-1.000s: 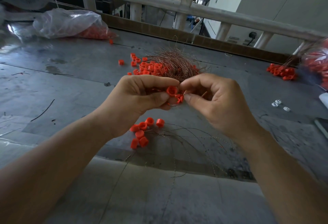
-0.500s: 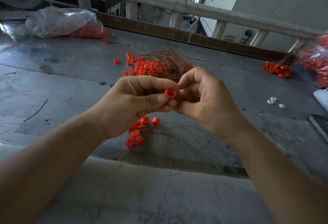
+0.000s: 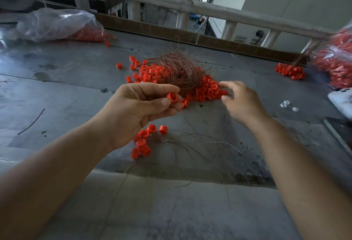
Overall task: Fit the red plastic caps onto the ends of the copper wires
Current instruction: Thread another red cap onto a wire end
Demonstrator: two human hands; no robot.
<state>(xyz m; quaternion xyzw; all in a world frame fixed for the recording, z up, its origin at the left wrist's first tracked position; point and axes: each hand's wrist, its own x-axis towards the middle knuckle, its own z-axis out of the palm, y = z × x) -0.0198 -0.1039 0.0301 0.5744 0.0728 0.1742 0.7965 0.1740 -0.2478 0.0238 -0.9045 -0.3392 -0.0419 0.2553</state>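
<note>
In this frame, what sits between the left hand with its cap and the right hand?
In the head view, the near edge of the cap pile lies between the left hand, which pinches one cap, and the right hand.

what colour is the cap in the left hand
Bright orange-red. The head view shows the cap pinched in the left hand.

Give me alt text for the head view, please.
The left hand pinches a red cap above a grey table, while the open right hand hovers at the cap pile beside a copper wire tangle. Loose caps and thin wires lie nearer.
</note>
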